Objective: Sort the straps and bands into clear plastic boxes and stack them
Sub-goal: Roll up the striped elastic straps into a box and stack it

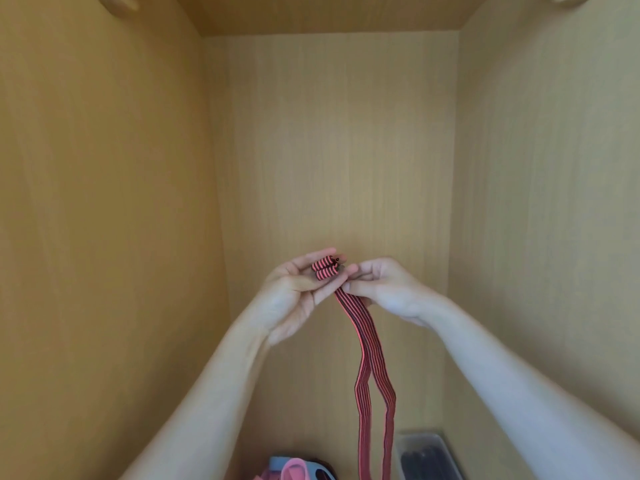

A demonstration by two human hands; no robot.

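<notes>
The folding step looked under way: the left hand [294,292] gripped the striped strap's [363,341] doubled ends at centre while the right hand [384,285] pinched it beside them. Its loops hung toward 6 o'clock. Next it probably needed bundling for the clear box [429,455] at 5 o'clock.

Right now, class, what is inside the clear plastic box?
Dark strap-like items lie in the clear plastic box; blur hides their kind, and the frame cuts off its near end.

One red-and-black striped strap [358,320] shows, with two hanging lengths. There are two hands, the left hand [294,296] and the right hand [386,289]. One clear plastic box [426,437] stands near right; the pink and blue bands [291,468] are too cropped to count.
</notes>
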